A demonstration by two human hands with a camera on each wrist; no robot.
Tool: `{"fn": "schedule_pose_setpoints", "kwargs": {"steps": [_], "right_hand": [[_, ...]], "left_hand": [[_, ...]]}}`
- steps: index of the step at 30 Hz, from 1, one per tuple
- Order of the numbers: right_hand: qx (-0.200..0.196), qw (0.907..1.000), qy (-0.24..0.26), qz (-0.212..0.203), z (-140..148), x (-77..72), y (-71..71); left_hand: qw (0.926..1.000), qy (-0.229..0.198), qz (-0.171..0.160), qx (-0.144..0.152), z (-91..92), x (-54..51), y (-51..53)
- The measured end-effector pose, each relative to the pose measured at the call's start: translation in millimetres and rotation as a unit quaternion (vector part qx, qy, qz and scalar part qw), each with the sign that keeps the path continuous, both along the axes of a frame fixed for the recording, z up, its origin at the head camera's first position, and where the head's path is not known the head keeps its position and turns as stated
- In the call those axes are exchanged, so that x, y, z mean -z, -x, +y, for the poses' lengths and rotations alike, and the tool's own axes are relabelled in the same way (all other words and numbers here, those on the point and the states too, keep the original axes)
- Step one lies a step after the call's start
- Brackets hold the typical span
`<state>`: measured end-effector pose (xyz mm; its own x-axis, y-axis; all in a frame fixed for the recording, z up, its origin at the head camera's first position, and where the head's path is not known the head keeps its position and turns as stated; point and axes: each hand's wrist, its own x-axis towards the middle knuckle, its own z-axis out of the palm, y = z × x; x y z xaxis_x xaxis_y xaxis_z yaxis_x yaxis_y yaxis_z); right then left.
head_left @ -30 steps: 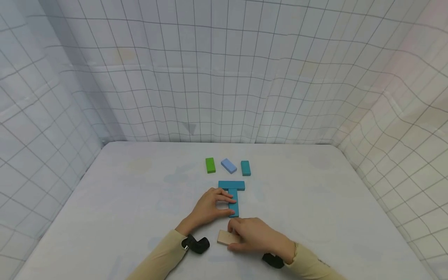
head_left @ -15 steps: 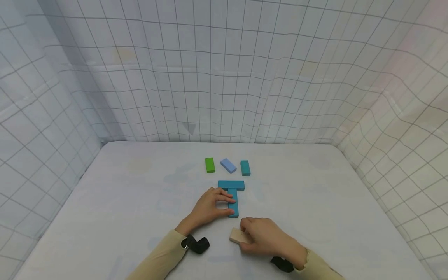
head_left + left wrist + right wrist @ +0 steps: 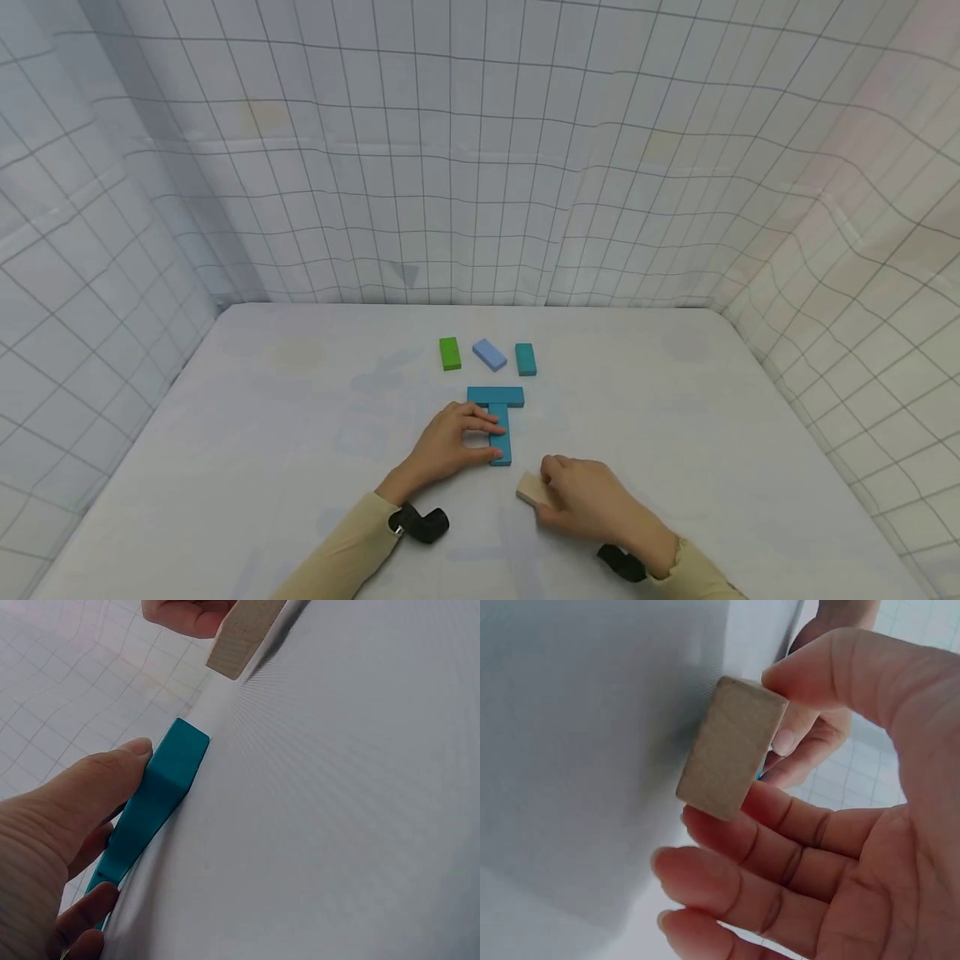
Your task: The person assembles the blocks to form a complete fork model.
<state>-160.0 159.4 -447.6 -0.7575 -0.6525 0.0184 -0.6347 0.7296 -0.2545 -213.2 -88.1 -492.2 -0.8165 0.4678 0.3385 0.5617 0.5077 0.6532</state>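
The right hand [image 3: 588,500] pinches a pale wooden block [image 3: 533,492] between thumb and fingers, to the right of and nearer than the blue blocks. Its wooden block [image 3: 731,746] shows end-on in the right wrist view. Two blue blocks form a T on the table: a crosswise one [image 3: 495,397] and a lengthwise one [image 3: 500,454] meeting it. Spread thumb and fingertips of the left hand [image 3: 446,446] rest on the lengthwise block. In the left wrist view its thumb touches the teal-looking block [image 3: 161,784].
Beyond the T lie a green block [image 3: 450,354], a light blue block [image 3: 490,355] set at a slant, and a teal block [image 3: 526,359]. The white table [image 3: 300,417] is bordered by hanging white cloth [image 3: 480,167] with a grid pattern.
The right hand and the wooden block have moved right and slightly away from the wearer, and the block has turned somewhat. The left hand has stayed on the blue block.
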Motion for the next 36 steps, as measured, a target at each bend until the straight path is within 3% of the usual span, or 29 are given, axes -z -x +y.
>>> {"fn": "schedule_pose_setpoints", "kwargs": {"steps": [8,13,20,30,36], "right_hand": [[0.035,0.9993,0.0,0.013,4.7,3.3,1.7],[0.038,0.999,0.019,-0.017,5.3,1.4,1.3],[0.013,0.998,0.032,-0.052,9.0,-2.5,3.2],[-0.023,0.9827,0.029,-0.182,20.6,-7.7,10.2],[-0.04,0.9828,0.024,-0.178,24.4,-6.2,14.3]], "left_hand": [[1.0,-0.005,0.004,0.0,0.2,2.5,0.7],[1.0,-0.004,0.004,0.001,-0.5,3.0,1.2],[1.0,-0.006,-0.006,-0.002,-1.2,3.0,1.4],[0.9999,-0.009,-0.003,0.003,-1.0,3.7,1.4],[0.9999,-0.012,-0.011,0.004,-1.5,2.6,0.5]]}}
